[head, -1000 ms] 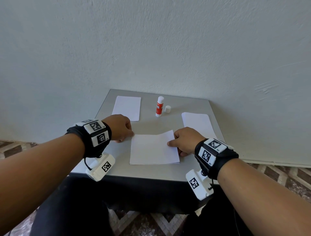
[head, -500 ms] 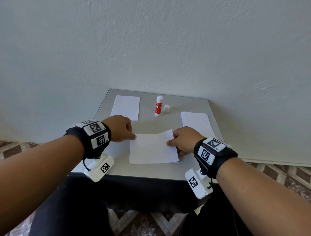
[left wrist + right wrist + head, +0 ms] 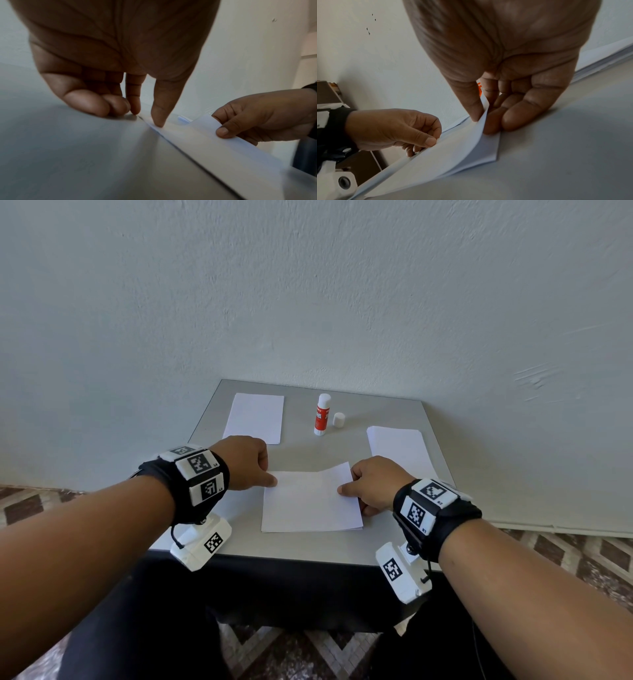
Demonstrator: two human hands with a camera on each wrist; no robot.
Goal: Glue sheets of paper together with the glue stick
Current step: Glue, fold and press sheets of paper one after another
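Fingers curled, the right hand (image 3: pixel 371 484) pinches the top sheet's (image 3: pixel 310 501) raised right edge; the left hand's (image 3: pixel 245 462) thumb presses its left edge to the table (image 3: pixel 308 547). Glue stick (image 3: pixel 322 415) stands uncapped behind.

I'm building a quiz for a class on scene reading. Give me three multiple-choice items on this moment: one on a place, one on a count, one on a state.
1. Where does the loose cap stand?
A. Right of the glue stick
B. On the far-left sheet
C. On the floor

2. How many hands touch the middle sheets?
A. None
B. One
C. Two

3. How is the glue stick?
A. Lying capped
B. Upright, uncapped
C. Held in a hand

Key: 1 A, the cap stands just right of it. 2 C, the left hand presses one edge and the right hand pinches the other. 3 B, it stands alone, cap beside it.
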